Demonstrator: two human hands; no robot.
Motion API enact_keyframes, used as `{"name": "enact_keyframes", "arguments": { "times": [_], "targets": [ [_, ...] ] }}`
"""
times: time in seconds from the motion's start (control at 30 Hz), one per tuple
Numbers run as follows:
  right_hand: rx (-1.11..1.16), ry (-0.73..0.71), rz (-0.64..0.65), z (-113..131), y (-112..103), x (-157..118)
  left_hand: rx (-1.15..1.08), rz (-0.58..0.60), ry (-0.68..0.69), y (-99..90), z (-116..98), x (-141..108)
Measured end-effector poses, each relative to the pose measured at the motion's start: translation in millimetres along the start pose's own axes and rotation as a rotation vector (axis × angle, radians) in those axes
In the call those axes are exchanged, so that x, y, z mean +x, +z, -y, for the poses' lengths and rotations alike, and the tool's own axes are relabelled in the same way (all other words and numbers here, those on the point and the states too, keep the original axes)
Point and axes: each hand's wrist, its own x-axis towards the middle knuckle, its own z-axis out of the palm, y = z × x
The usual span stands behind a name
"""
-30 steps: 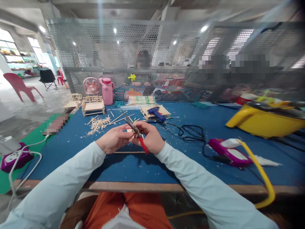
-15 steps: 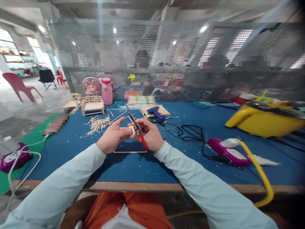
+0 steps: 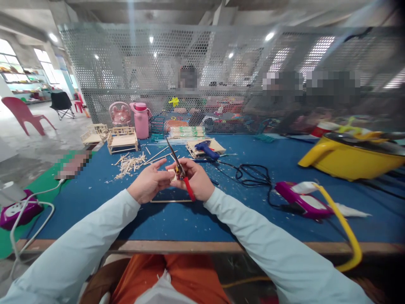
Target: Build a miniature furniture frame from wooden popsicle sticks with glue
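Note:
My left hand [image 3: 146, 184] is closed, its thumb and fingers pinching a small bunch of short pale wooden sticks [image 3: 172, 173]. In my right hand [image 3: 200, 182] are red-handled scissors [image 3: 189, 189], their dark blades angled up and to the left. The right fingertips also come close to the sticks; whether they press on them I cannot tell. On the blue table just below both hands lies one long thin wooden stick [image 3: 172, 201]. Beyond the left hand is a pile of short stick pieces [image 3: 131, 164].
Small stick-built furniture models [image 3: 122, 140] stand at the back left. A blue glue gun [image 3: 207, 150] rests on a wooden stack, its cord trailing right. A purple power strip [image 3: 303, 200] and a yellow electric pot [image 3: 351, 156] occupy the right. A perforated metal screen [image 3: 221, 80] closes the back.
The scissors have turned slightly and their blades look closer together. Both hands stay nearly in place, still holding the sticks and scissors. The view has shifted a little.

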Motion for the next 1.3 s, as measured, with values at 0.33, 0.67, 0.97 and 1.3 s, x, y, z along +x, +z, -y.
{"name": "enact_keyframes", "arguments": {
  "times": [0.33,0.67,0.97,1.3],
  "targets": [
    [0.084,0.033,0.005,4,-2,3,0.021,-0.107,0.05,0.0,-2,2],
    [0.034,0.037,0.024,1,-3,3,0.017,-0.067,0.053,0.0,1,2],
    [0.032,0.041,-0.05,9,-18,6,0.189,-0.015,0.211,-5.3,0,5],
    [-0.035,0.081,-0.161,15,-23,4,0.278,-0.002,0.231,-7.7,-1,4]
  ]
}}
